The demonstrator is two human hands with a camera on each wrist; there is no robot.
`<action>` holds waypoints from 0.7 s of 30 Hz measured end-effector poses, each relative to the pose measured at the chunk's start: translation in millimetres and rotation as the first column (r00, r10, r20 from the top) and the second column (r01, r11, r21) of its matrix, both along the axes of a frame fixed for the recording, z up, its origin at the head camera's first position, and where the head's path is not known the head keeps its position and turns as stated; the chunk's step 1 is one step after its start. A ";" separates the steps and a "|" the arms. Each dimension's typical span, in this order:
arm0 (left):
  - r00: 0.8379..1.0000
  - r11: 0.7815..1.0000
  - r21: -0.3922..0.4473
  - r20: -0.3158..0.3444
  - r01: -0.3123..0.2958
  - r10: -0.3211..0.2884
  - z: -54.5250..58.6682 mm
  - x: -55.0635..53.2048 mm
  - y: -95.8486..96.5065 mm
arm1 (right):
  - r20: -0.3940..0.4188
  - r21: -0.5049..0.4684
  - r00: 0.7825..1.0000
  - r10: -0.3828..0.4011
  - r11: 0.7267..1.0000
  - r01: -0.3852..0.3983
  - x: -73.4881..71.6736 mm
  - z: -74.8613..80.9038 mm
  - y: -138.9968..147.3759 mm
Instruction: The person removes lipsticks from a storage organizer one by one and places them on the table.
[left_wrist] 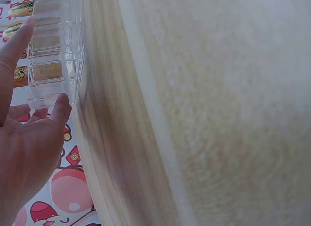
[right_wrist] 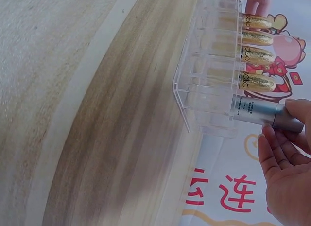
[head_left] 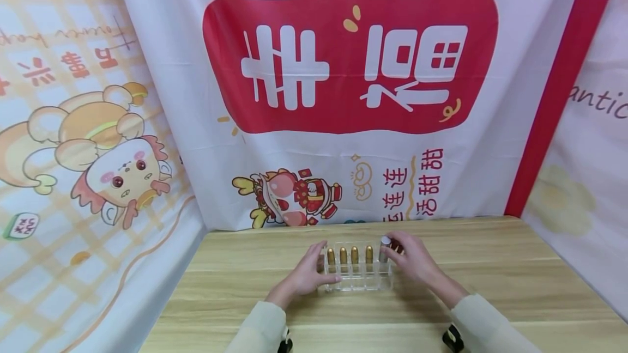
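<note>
At back: white cloth backdrop with large red printed panel. Below it: light wood-grain bench. On bench: clear plastic slotted rack. Left hand: clamped on rack's left end, thumb at front, fingers at end wall. Right hand: thumb and fingers clamped on upper part of silver cylindrical tube. Tube near upright at rack's right end, lower end at top edge; can't tell if inside slot. Just left of it: four gold bullet-shaped tubes, dark lettering, upright in rack.
</note>
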State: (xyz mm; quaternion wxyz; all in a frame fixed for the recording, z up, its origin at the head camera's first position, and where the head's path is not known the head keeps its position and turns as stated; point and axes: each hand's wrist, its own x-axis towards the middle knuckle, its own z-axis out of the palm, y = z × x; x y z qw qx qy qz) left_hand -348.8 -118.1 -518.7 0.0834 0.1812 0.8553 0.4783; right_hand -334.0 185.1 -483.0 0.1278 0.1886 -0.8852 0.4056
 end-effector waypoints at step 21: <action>1.000 0.999 0.032 0.015 -0.003 0.002 3.2 2.8 1.5 | -0.009 -0.001 1.000 -0.011 1.000 0.011 1.9 5.3 7.5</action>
